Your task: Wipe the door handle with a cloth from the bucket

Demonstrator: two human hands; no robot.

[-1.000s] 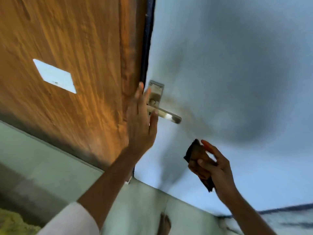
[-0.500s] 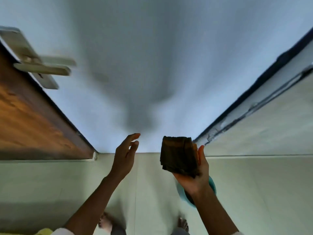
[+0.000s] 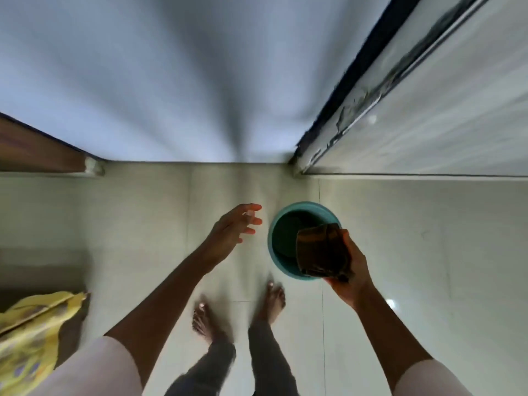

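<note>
- Two bare hands reach out over a pale tiled floor [image 3: 428,252], seen from above.
- The right hand [image 3: 353,270] grips a folded dark brown cloth [image 3: 321,251], fingers curled round its right and near edges with the palm beneath.
- The cloth hangs over the near right part of the bucket [image 3: 275,262], covering that stretch of rim; whether it touches the rim cannot be told.
- The bucket is teal and round and stands on the floor just right of centre, near the foot of the door [image 3: 171,81].
- Its inside is dark; what it holds, if anything, cannot be made out.
- The left hand [image 3: 231,231] is empty, fingers spread and loosely bent, just left of the bucket and not touching it.
- Two bare feet [image 3: 274,298] stand on the tiles on the near side of the bucket, below dark trouser legs.
- The pale blue-grey door fills the far part of the view, blurred.
- A brown wooden panel [image 3: 34,150] lies at far left.
- A dark frame edge [image 3: 357,78] with flaking paint runs at far right.
- A yellow patterned cloth [image 3: 25,338] lies at near left.
- The door handle is outside the view.
</note>
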